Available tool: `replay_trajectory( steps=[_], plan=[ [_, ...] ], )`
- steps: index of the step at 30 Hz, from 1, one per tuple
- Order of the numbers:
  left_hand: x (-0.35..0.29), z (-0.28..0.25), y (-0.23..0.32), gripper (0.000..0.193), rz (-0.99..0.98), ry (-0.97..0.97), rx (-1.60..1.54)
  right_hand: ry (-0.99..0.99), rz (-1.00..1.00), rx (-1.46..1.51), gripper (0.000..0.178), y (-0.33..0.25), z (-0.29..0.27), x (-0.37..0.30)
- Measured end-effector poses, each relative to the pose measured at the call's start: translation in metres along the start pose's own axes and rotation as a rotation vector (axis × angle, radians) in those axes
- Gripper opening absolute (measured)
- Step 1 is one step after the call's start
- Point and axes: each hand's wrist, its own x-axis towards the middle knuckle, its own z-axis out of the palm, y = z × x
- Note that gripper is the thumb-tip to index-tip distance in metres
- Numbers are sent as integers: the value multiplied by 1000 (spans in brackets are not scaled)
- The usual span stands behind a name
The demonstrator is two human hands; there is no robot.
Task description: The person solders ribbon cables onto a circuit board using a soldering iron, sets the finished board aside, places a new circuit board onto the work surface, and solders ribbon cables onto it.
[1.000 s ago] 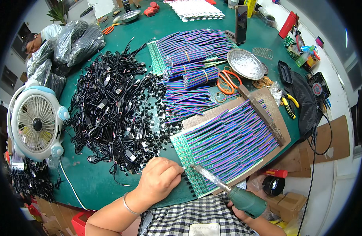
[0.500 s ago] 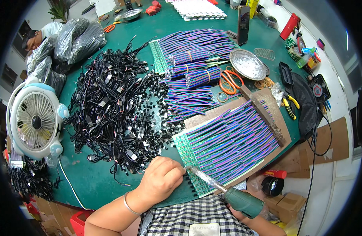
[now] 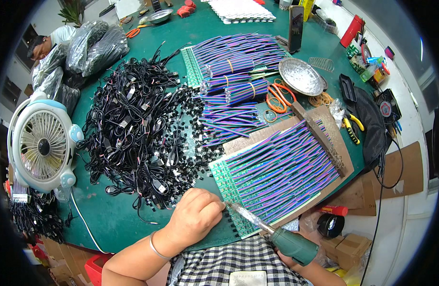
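At the near left edge of a green circuit board panel [image 3: 223,182], my left hand [image 3: 196,215] is closed in a pinch. Whatever its fingertips hold is hidden. My right hand [image 3: 287,260], partly covered by the tool, grips the green handle of a soldering iron [image 3: 295,245]. The iron's metal barrel points up and left, its tip close to my left fingertips at the panel's edge. Striped ribbon wires [image 3: 281,171] run from the panel to the right, under a wooden bar [image 3: 319,140]. Small black connectors line the panel's near left edge.
A heap of black cables [image 3: 129,128] lies left, near a fan [image 3: 44,143]. Behind the panel are bundled wires [image 3: 245,91], orange scissors [image 3: 279,97] and a metal dish [image 3: 301,77]. Pliers [image 3: 351,128] lie right. A person [image 3: 43,46] is beyond grey bags [image 3: 98,47].
The soldering iron's handle has shifted very slightly left. Its tip stays by my left fingertips, and my left hand keeps its pinch in nearly the same place.
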Motion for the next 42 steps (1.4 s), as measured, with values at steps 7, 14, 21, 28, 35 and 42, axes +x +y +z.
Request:
replay_trajectory(
  steps=[7, 14, 21, 28, 35, 42],
  plan=[
    [0, 1, -1, 27, -3, 6, 12, -105, 62, -22, 51, 2, -7, -6],
    [0, 2, -1, 27, 4, 8, 3, -47, 263, 263, 53, 6, -2, -18],
    [-3, 1, 1, 26, -11, 2, -5, -27, 356, 281, 54, 16, 5, -20],
    [-1, -6, 4, 26, -34, -47, 26, -38, 46, -83, 52, 19, -8, -11],
    [23, -33, -8, 22, -59, -34, 301, 21, 137, 197, 53, 19, -6, -11],
    [36, -41, -26, 17, -66, -232, 421, 103, 351, 276, 47, 39, 17, -32]
  ],
)
